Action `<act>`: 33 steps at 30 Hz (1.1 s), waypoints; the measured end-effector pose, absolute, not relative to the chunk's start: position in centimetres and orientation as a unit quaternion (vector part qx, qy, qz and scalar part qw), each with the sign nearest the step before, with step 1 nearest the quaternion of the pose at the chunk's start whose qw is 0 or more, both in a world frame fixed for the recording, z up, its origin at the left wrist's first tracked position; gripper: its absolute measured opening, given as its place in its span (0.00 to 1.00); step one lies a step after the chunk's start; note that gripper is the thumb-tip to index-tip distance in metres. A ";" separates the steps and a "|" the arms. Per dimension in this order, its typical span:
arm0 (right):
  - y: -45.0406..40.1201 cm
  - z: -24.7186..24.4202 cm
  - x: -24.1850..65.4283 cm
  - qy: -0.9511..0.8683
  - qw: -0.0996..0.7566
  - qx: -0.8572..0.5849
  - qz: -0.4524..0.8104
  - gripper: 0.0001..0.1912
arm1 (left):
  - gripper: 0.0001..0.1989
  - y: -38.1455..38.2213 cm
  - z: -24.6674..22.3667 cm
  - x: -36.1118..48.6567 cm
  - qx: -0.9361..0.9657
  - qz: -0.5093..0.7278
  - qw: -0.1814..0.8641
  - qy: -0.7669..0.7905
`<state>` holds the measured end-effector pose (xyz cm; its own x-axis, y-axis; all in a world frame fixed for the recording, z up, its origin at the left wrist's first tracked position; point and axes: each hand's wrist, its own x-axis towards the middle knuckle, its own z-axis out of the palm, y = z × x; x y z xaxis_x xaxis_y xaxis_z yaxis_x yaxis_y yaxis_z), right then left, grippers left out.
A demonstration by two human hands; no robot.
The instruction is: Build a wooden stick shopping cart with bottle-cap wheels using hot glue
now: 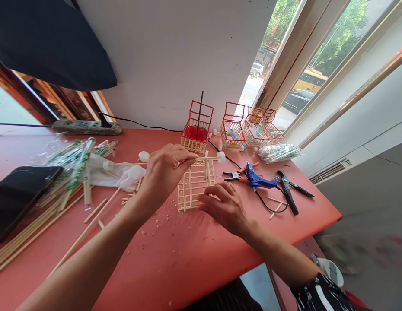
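Note:
My left hand (167, 170) is closed in a pinch on a thin wooden stick (201, 158) above the far edge of a stick lattice (194, 185). A white wheel-like cap (221, 157) sits on the stick's right end. Left of the hand, another stick length (128, 164) carries a white cap (107, 165); my hand hides whether the two are one piece. My right hand (225, 205) has its fingers curled at the lattice's near right side, thumb and fingertips gripping its edge. A short upright piece (206, 153) stands at the lattice's far end.
Red-topped stick baskets (197, 129) stand by the wall. Pliers (232, 175), a blue glue gun (260, 179) with its cord and black-handled cutters (288, 192) lie right. Left are a phone (24, 194), loose sticks (55, 224), wrapped bundles (86, 166) and a power strip (87, 126).

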<state>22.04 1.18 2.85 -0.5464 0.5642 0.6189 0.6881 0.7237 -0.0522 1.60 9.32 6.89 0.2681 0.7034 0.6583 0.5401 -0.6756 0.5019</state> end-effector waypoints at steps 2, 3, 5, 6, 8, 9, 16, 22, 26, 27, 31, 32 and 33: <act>1.2 2.8 21.9 -0.871 0.314 -0.363 -0.102 0.06 | 0.09 9.2 6.9 1.6 0.791 0.458 0.089 0.396; 1.2 2.8 21.8 -0.870 0.317 -0.363 -0.103 0.05 | 0.09 9.2 6.9 1.6 0.790 0.458 0.089 0.398; 1.2 2.8 21.7 -0.869 0.323 -0.360 -0.105 0.05 | 0.09 9.2 6.9 1.6 0.789 0.460 0.089 0.399; 1.2 2.8 21.7 -0.869 0.325 -0.358 -0.105 0.05 | 0.09 9.2 6.9 1.6 0.789 0.460 0.089 0.398; 1.1 2.7 21.6 -0.870 0.322 -0.358 -0.102 0.06 | 0.09 9.3 6.8 1.5 0.790 0.460 0.088 0.396; 1.1 2.6 21.5 -0.871 0.318 -0.360 -0.102 0.06 | 0.09 9.3 6.8 1.5 0.791 0.460 0.087 0.395; 1.0 2.1 21.3 -0.877 0.297 -0.362 -0.106 0.07 | 0.10 9.3 6.7 1.4 0.793 0.453 0.092 0.397; 1.2 1.9 21.4 -0.885 0.299 -0.351 -0.067 0.05 | 0.12 9.2 6.9 1.4 0.794 0.442 0.095 0.406; 1.3 1.6 21.5 -0.887 0.303 -0.346 -0.037 0.04 | 0.11 9.2 7.0 1.4 0.796 0.438 0.092 0.408; 1.3 1.6 21.5 -0.888 0.303 -0.346 -0.033 0.04 | 0.11 9.2 6.9 1.4 0.796 0.438 0.092 0.408; 1.3 1.8 21.6 -0.890 0.309 -0.333 -0.026 0.04 | 0.11 9.2 6.8 1.4 0.795 0.444 0.093 0.402; 1.3 1.9 21.6 -0.891 0.310 -0.330 -0.026 0.05 | 0.11 9.2 6.8 1.4 0.795 0.444 0.094 0.402; 1.3 2.0 21.7 -0.892 0.310 -0.327 -0.027 0.05 | 0.11 9.2 6.9 1.4 0.796 0.444 0.094 0.402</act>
